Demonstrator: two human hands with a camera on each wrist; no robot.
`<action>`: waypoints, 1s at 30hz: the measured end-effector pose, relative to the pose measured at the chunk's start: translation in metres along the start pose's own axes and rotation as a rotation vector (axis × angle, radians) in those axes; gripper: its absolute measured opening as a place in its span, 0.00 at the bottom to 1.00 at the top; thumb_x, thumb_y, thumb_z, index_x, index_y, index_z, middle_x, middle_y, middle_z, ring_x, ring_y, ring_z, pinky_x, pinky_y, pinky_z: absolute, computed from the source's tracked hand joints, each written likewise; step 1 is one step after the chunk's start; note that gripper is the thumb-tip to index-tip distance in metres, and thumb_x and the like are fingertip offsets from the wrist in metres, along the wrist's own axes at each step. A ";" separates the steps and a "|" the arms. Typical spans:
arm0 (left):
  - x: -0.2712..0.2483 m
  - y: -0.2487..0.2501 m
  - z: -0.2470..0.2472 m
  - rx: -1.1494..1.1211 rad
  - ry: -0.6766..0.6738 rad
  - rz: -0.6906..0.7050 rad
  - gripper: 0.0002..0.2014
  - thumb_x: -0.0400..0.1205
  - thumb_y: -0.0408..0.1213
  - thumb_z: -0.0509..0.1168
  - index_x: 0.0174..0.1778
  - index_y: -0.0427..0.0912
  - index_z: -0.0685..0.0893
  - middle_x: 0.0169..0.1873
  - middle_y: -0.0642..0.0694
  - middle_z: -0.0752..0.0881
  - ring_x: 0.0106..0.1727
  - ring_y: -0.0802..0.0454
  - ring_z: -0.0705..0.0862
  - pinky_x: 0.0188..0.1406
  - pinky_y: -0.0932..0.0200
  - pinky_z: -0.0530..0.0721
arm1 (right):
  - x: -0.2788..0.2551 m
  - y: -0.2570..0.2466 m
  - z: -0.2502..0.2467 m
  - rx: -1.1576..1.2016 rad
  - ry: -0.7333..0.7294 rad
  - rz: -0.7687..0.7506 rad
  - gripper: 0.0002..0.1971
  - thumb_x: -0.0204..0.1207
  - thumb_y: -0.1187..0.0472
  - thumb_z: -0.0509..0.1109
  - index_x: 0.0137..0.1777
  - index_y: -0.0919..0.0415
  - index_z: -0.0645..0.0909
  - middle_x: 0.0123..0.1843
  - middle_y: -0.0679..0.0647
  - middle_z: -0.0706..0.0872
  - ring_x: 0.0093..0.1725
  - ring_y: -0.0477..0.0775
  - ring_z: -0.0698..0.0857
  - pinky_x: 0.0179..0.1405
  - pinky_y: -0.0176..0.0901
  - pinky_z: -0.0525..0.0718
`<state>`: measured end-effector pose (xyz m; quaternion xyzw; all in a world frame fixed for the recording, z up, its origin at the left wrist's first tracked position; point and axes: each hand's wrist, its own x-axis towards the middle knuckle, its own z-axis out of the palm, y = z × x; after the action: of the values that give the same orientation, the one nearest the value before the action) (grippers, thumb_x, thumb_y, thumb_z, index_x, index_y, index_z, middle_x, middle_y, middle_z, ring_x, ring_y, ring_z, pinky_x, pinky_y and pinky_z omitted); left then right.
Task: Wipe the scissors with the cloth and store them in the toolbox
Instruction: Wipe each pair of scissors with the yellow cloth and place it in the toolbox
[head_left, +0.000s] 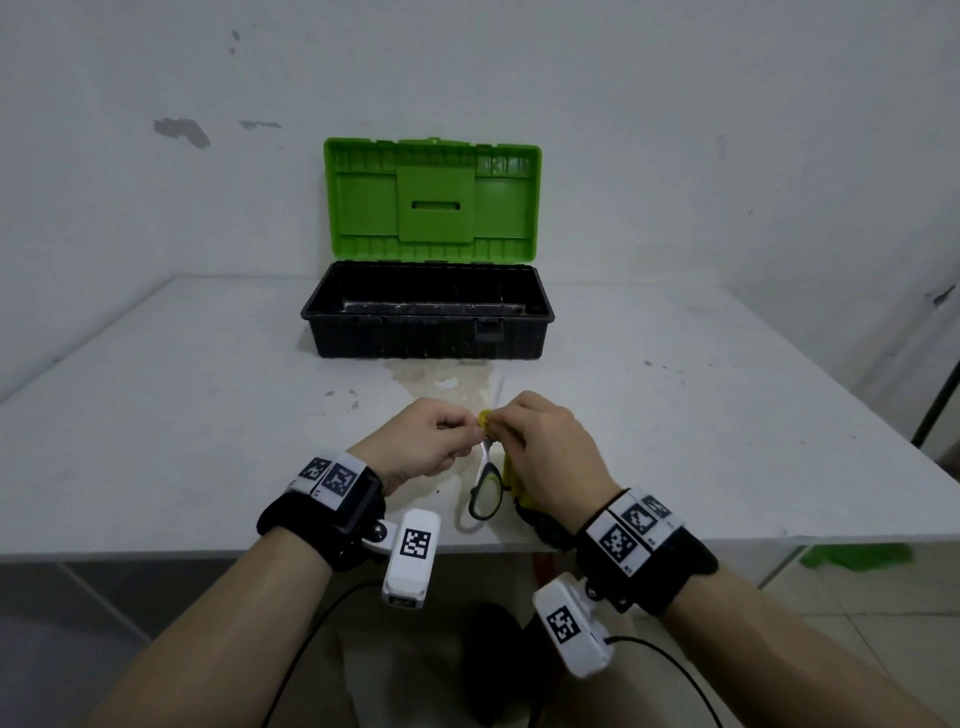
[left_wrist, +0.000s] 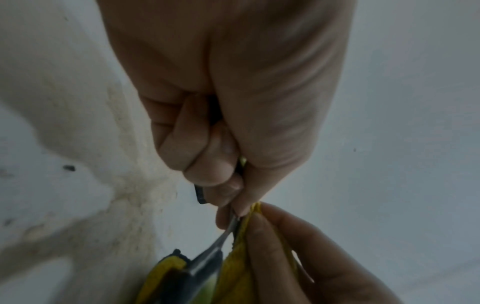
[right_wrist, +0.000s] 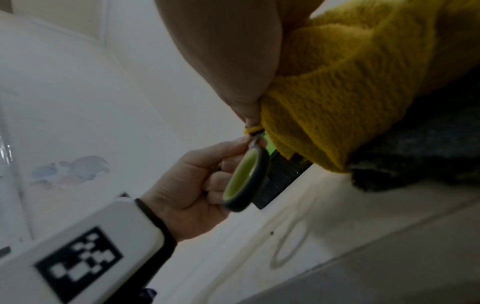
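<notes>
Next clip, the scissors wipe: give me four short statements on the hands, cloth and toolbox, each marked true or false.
1. The toolbox lid is shut. False: the green lid stands open.
2. The left hand grips the scissors. True.
3. The right hand pinches the yellow cloth against the blades. True.
4. The scissors already lie inside the toolbox. False: they are held above the table, in front of it.
</notes>
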<state>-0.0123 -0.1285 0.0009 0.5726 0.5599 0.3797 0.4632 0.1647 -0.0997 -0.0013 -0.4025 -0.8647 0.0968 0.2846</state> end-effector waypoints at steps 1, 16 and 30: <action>0.000 -0.001 -0.001 -0.018 0.018 -0.008 0.10 0.86 0.30 0.63 0.41 0.33 0.86 0.24 0.48 0.76 0.19 0.57 0.66 0.17 0.66 0.62 | -0.002 0.000 0.001 0.001 -0.032 -0.025 0.09 0.83 0.53 0.64 0.51 0.49 0.87 0.48 0.48 0.82 0.43 0.54 0.84 0.40 0.56 0.85; 0.003 -0.006 0.001 -0.042 0.122 -0.015 0.11 0.87 0.32 0.63 0.39 0.37 0.86 0.25 0.48 0.75 0.21 0.56 0.66 0.19 0.65 0.62 | -0.012 -0.012 -0.006 -0.141 -0.243 -0.090 0.12 0.86 0.55 0.58 0.56 0.52 0.85 0.53 0.49 0.79 0.48 0.54 0.83 0.38 0.45 0.77; 0.007 -0.011 0.012 -0.143 0.217 -0.166 0.06 0.87 0.38 0.54 0.46 0.43 0.73 0.28 0.45 0.77 0.19 0.55 0.65 0.20 0.61 0.58 | -0.002 -0.004 -0.003 0.003 -0.085 -0.061 0.11 0.85 0.54 0.61 0.53 0.54 0.85 0.50 0.51 0.81 0.46 0.55 0.83 0.45 0.54 0.84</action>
<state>-0.0031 -0.1234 -0.0135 0.4455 0.6234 0.4389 0.4694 0.1646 -0.1035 0.0017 -0.3709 -0.8877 0.1065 0.2511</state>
